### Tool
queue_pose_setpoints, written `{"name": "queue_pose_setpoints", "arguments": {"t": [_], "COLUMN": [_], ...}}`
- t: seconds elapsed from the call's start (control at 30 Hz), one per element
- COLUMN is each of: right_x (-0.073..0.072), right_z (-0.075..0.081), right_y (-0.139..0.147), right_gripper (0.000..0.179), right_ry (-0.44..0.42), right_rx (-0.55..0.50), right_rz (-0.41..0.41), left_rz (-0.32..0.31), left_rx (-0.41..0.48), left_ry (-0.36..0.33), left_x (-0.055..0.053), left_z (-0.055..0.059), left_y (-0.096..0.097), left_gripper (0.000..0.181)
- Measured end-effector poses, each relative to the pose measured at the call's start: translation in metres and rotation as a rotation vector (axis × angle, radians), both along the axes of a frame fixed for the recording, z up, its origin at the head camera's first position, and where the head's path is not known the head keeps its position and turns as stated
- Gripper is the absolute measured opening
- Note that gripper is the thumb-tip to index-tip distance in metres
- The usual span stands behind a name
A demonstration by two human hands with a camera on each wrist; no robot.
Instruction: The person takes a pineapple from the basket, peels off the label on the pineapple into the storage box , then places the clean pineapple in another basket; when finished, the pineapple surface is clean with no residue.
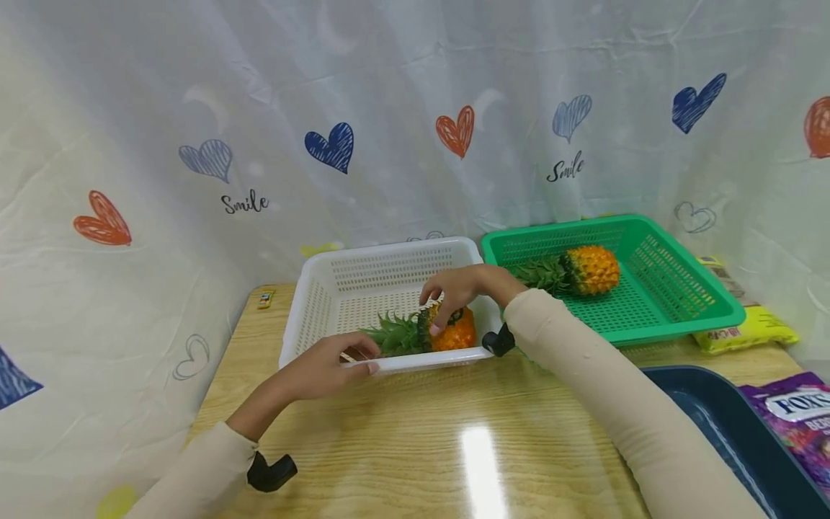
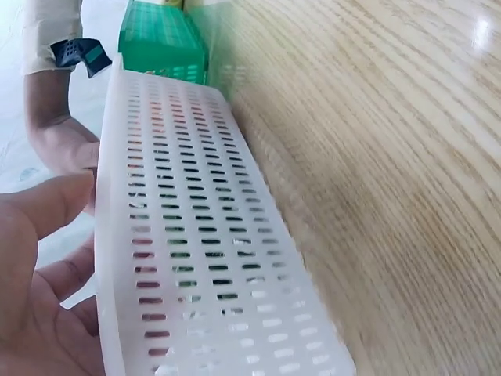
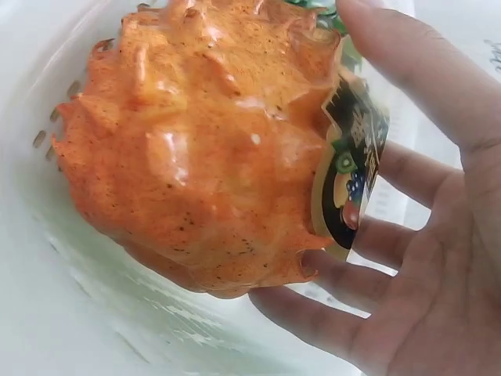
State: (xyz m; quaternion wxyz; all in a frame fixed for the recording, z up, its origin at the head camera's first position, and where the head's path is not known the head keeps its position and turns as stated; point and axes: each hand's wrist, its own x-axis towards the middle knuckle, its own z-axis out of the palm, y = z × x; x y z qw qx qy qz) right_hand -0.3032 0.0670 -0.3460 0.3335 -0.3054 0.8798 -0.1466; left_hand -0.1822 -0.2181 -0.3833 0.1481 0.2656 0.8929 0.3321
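Observation:
A white plastic basket [image 1: 402,252] stands on the table, and a small orange pineapple [image 1: 460,335] with green leaves [image 1: 395,335] lies along its near side. From above, my right hand [image 1: 457,287] holds the pineapple's body, thumb on one side and fingers on the other. In the right wrist view, a dark printed label [image 3: 344,172] sits on the fruit between thumb and fingers. At the basket's front left rim, my left hand [image 1: 324,369] has its thumb tip at the edge and loosely bent fingers reaching inside, close to the leaves.
To the right, a green basket [image 1: 674,328] holds another pineapple [image 1: 591,270]. Beyond it lies a yellow packet [image 1: 752,328]. A dark blue tray [image 1: 700,378] and a purple FOX'S bag [image 1: 797,418] are at the near right. A small yellow packet [image 1: 266,298] lies at the table's far left.

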Motion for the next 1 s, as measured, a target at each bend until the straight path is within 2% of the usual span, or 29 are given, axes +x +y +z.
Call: {"name": "queue_pose_setpoints", "arguments": {"t": [0.07,0.2,0.33,0.43,0.6,0.73,1.0], "right_x": [0.0,-0.002,-0.005,-0.007,-0.007,-0.005,-0.006], "right_z": [0.0,0.001,0.001,0.001,-0.001,0.001,0.0], "right_y": [-0.002,-0.003,0.0,0.002,-0.002,-0.006,-0.012], "right_gripper": [0.076,0.078,0.082,0.085,0.09,0.092,0.097], "right_ry": [0.0,-0.025,-0.092,-0.138,-0.185,-0.214,-0.225], "right_rx": [0.009,0.027,0.042,0.055,0.094,0.125,0.186], "right_rz": [0.008,0.009,-0.039,-0.071,-0.07,-0.058,-0.031], "left_rz": [0.037,0.117,0.218,0.283,0.365,0.395,0.382], "left_rx": [0.01,0.026,0.031,0.008,-0.05,-0.067,-0.088], "left_ry": [0.012,0.082,0.152,0.193,0.237,0.23,0.105], "left_x": [-0.001,-0.004,-0.007,-0.008,-0.009,-0.008,-0.004], "left_z": [0.002,0.008,0.012,0.014,0.012,0.008,0.0], "left_y": [-0.006,-0.02,-0.035,-0.045,-0.057,-0.063,-0.068], "left_gripper": [0.033,0.037,0.038,0.043,0.05,0.057,0.075]}}
